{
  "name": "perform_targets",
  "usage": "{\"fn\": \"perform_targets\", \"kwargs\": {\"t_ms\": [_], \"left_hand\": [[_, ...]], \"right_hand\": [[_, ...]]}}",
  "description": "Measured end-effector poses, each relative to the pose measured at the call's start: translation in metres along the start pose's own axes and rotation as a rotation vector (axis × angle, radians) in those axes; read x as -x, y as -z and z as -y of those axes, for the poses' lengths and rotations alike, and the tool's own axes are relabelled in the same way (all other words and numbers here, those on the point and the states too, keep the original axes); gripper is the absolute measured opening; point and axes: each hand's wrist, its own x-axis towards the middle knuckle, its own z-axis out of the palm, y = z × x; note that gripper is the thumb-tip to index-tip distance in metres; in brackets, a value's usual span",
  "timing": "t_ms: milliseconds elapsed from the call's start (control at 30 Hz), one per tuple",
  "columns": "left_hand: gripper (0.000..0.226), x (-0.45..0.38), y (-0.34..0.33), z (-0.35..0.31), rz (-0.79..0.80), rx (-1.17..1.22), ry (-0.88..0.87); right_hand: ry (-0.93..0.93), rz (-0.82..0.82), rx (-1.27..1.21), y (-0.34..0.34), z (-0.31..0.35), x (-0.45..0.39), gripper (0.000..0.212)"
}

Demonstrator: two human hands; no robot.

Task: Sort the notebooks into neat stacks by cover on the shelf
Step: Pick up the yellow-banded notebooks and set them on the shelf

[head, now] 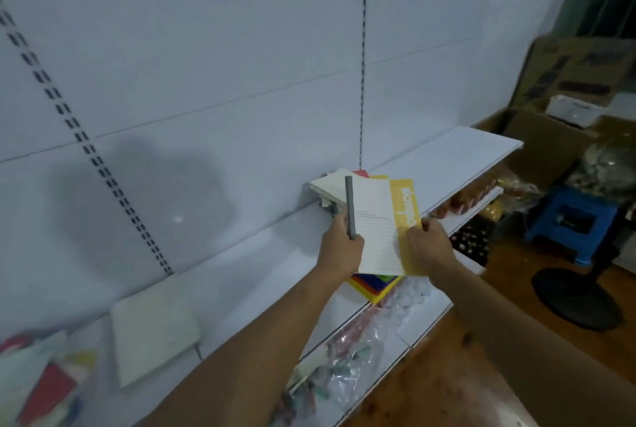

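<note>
I see both hands on one notebook [378, 220] above the shelf [261, 254]: lined white page showing, yellow cover with white lettering at 3 o'clock. Left hand [340, 247] curls round its grey spine edge; right hand [425, 247] pinches the yellow side. Cream stack [330, 187] at 11 o'clock.

Shelf [241, 275]: smooth white painted metal, slight sheen. Notebook [382, 220]: matt paper, yellow card cover. Cream notebook [155, 333]: matt, faintly textured cover. Floor [464, 357]: glossy wood. Stool [568, 216]: blue plastic. Boxes [550, 137]: matt brown cardboard. Bags [361, 340]: clear crinkled plastic
</note>
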Motion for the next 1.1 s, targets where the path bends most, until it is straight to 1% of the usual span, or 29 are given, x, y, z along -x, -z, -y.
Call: {"fn": "perform_targets", "kwargs": {"t_ms": [100,167,267,333,400,467,533,633,667,700,767,800,833,867,900,933,967,1000,1033,1100], "left_hand": [[0.051,-0.018,0.034,0.015,-0.140,-0.012,0.080],[0.050,-0.027,0.059,0.028,-0.221,-0.011,0.118],[0.050,-0.037,0.095,0.052,-0.350,-0.013,0.176],[0.049,-0.042,0.118,0.069,-0.424,-0.022,0.210],[0.048,-0.045,0.138,0.088,-0.483,-0.046,0.251],[0.046,-0.047,0.157,0.108,-0.519,-0.082,0.309],[0.041,-0.049,0.172,0.129,-0.520,-0.117,0.386],[0.025,-0.051,0.189,0.156,-0.471,-0.169,0.510],[0.018,-0.050,0.193,0.163,-0.464,-0.179,0.552],[0.016,-0.049,0.195,0.169,-0.459,-0.194,0.589],[0.031,-0.047,0.197,0.183,-0.472,-0.230,0.640],[0.035,-0.047,0.197,0.188,-0.473,-0.244,0.667],[0.034,-0.045,0.196,0.190,-0.476,-0.260,0.698],[0.027,-0.044,0.195,0.191,-0.479,-0.272,0.737],[0.012,-0.043,0.193,0.191,-0.465,-0.283,0.775],[0.014,-0.042,0.191,0.192,-0.457,-0.288,0.797],[0.034,-0.043,0.187,0.194,-0.448,-0.303,0.813],[0.047,-0.044,0.184,0.195,-0.452,-0.315,0.823],[0.054,-0.043,0.181,0.194,-0.452,-0.327,0.833],[0.061,-0.043,0.174,0.194,-0.431,-0.356,0.857]], "right_hand": [[-0.015,0.156,-0.091,-0.050,0.017,-0.009,0.012],[-0.009,0.219,-0.072,-0.088,0.021,-0.020,0.011],[0.087,0.278,0.077,-0.140,0.028,-0.027,0.016],[0.121,0.350,0.148,-0.174,0.031,-0.028,0.016],[0.147,0.405,0.197,-0.206,0.031,-0.028,0.012],[0.162,0.468,0.253,-0.237,0.027,-0.029,0.016],[0.174,0.535,0.330,-0.262,0.019,-0.030,0.016],[0.183,0.612,0.417,-0.293,0.005,-0.032,0.022],[0.186,0.629,0.445,-0.299,0.001,-0.032,0.020],[0.195,0.646,0.488,-0.305,-0.003,-0.032,0.017],[0.233,0.703,0.594,-0.314,-0.012,-0.035,0.012],[0.249,0.731,0.640,-0.318,-0.016,-0.037,0.012],[0.273,0.759,0.685,-0.322,-0.020,-0.039,0.013],[0.309,0.784,0.740,-0.325,-0.025,-0.041,0.016],[0.352,0.807,0.802,-0.329,-0.031,-0.043,0.019],[0.386,0.825,0.856,-0.331,-0.036,-0.045,0.023],[0.410,0.840,0.892,-0.334,-0.041,-0.046,0.026],[0.428,0.853,0.913,-0.336,-0.045,-0.047,0.027],[0.444,0.859,0.925,-0.338,-0.049,-0.048,0.028],[0.465,0.860,0.936,-0.341,-0.055,-0.047,0.029]]}}
